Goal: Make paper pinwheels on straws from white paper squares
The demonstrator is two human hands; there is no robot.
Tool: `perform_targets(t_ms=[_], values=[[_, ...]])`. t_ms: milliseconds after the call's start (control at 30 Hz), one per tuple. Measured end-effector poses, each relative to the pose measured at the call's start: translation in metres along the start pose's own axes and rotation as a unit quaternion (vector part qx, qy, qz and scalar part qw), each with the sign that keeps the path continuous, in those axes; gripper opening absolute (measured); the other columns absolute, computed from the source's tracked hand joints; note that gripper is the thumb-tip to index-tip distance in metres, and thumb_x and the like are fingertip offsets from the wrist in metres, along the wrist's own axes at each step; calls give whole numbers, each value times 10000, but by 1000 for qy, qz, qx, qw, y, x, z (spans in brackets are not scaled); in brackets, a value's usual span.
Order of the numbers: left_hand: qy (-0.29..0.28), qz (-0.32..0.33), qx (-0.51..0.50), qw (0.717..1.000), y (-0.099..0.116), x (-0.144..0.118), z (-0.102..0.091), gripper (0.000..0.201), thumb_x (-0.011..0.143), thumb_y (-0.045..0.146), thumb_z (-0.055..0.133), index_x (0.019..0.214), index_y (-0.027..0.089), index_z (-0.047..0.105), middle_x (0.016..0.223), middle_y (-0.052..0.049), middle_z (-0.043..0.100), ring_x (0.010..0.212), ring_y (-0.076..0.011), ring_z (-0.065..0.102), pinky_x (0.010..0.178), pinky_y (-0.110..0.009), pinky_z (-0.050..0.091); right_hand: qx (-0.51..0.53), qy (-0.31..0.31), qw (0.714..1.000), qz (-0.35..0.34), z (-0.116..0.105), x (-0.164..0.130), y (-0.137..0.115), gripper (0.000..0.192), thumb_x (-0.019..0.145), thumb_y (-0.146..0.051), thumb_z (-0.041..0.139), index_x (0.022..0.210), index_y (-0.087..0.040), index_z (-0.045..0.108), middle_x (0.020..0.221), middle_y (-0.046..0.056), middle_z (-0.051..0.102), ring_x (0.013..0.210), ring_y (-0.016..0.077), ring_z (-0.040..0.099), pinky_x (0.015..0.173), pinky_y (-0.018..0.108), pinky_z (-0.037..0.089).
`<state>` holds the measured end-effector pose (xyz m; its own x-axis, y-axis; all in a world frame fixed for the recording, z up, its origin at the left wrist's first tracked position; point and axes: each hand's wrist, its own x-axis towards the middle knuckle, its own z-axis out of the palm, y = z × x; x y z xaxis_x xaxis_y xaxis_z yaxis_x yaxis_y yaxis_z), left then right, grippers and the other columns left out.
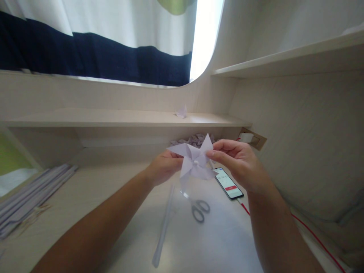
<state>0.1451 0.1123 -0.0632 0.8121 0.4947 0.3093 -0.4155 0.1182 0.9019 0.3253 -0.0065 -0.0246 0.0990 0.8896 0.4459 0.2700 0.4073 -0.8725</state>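
I hold a white paper pinwheel [196, 161] up over the desk with both hands. My left hand [164, 167] grips it from behind on its left side. My right hand [239, 161] pinches its right blade between thumb and fingers. Below the pinwheel on the desk lie grey-handled scissors [199, 208] and a thin white paper stick [164, 225].
A phone [229, 184] with a lit screen lies to the right, on a red cable [313, 235] leading to a wall socket [251, 138]. Folded paper pieces [195, 140] pile under the shelf; one small piece [182, 112] sits on it. Paper sheets [31, 195] lie stacked at left.
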Motion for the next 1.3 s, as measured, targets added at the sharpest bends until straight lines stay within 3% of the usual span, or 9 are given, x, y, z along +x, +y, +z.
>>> perform_targets(t_ms=[167, 300, 467, 733, 933, 1033, 1100, 1200, 1300], values=[[-2, -21, -21, 1000, -4, -1, -7, 216, 665, 313, 887, 693, 126, 782, 589, -42, 676, 502, -111, 562, 548, -227, 465, -112, 116, 983, -82, 1, 1, -2, 245, 849, -322, 826, 1080, -262, 772, 1086, 48, 763, 995, 230, 700, 882, 376, 546], [-27, -21, -9, 999, -2, -1, -5, 238, 680, 333, 863, 637, 126, 755, 543, -29, 630, 467, -103, 500, 552, -244, 463, -198, 60, 970, -127, 4, -2, -9, 130, 889, -320, 783, 1001, -261, 816, 1149, 69, 760, 1108, 271, 683, 983, 420, 519], [-46, -61, 36, 996, 4, -1, -1, 242, 673, 334, 835, 631, 120, 730, 525, -19, 602, 443, -100, 482, 464, -226, 378, -183, -17, 979, -91, 5, -3, -9, 89, 900, -315, 773, 898, -240, 821, 1006, 51, 788, 939, 232, 715, 874, 366, 533], [-40, -62, 31, 997, 0, 1, -5, 318, 672, 397, 854, 739, 105, 749, 574, -28, 618, 454, -103, 506, 438, -215, 372, -110, -40, 993, -16, 0, -4, -4, 148, 904, -356, 766, 903, -214, 809, 885, 42, 780, 798, 203, 687, 737, 327, 518], [-29, -49, 26, 998, -7, 0, -11, 328, 700, 410, 861, 746, 108, 740, 641, -41, 633, 527, -124, 553, 507, -234, 438, -92, -43, 995, -10, -1, -4, -2, 185, 885, -389, 786, 843, -209, 788, 811, 29, 742, 736, 186, 655, 675, 310, 507], [-32, -48, 30, 998, -7, 0, -12, 343, 716, 421, 858, 758, 104, 734, 640, -42, 635, 518, -118, 545, 493, -227, 420, -100, -45, 994, -11, 0, -2, -1, 175, 904, -385, 764, 886, -214, 796, 846, 38, 764, 775, 203, 686, 719, 331, 530], [-35, -43, 37, 998, -7, 1, -13, 340, 733, 420, 848, 765, 103, 730, 629, -40, 632, 503, -113, 531, 474, -221, 397, -120, -20, 992, -25, 1, -2, -1, 152, 901, -365, 765, 937, -220, 795, 914, 47, 783, 842, 224, 711, 788, 361, 550], [-29, -10, 48, 998, -7, 2, -14, 341, 767, 433, 821, 739, 110, 713, 606, -28, 606, 501, -107, 513, 472, -218, 380, -184, 78, 976, -89, 5, -4, -7, 92, 866, -294, 792, 939, -237, 781, 982, 50, 782, 941, 248, 712, 900, 402, 541], [-2, 19, 63, 998, -5, 3, -11, 332, 786, 424, 809, 713, 121, 694, 629, -20, 599, 539, -106, 515, 500, -216, 391, -242, 138, 948, -156, 10, -7, -14, 39, 865, -217, 774, 843, -248, 771, 920, 46, 762, 902, 241, 694, 870, 391, 529]])
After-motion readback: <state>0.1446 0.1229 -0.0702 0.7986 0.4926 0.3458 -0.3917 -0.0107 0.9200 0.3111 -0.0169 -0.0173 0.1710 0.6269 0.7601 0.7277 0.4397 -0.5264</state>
